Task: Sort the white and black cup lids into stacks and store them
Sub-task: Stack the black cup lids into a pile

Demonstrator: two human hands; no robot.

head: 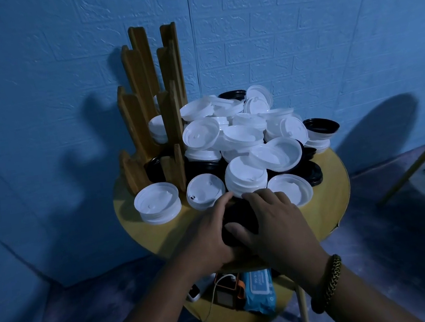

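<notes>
Black lids (240, 211) are gripped by the left hand (210, 233) and right hand (276, 223), fingers curled round the stack.

left hand (210, 233): fingers curled round black lids (237, 212) | right hand (275, 220): fingers curled over them | hands touching
</notes>
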